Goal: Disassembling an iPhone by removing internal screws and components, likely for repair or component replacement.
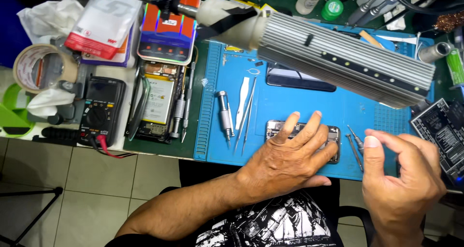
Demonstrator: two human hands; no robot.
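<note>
My left hand [290,155] lies flat, fingers spread, on an opened phone [333,133] at the front of the blue work mat [299,104], holding it down. My right hand [401,172] hovers just right of the phone with thumb and fingers pinched together; whether something tiny is between them I cannot tell. Two small screwdrivers [355,148] lie on the mat between the hands. Left of the phone lie tweezers [246,119], a white pry tool [241,104] and a silver screwdriver [224,116].
A ribbed lamp head [348,58] on a gooseneck hangs over the mat, above a dark phone [299,78]. Left are another opened phone [157,102], a black multimeter [101,109], a tape roll [41,68] and boxes [169,27]. Bottles and tools crowd the back.
</note>
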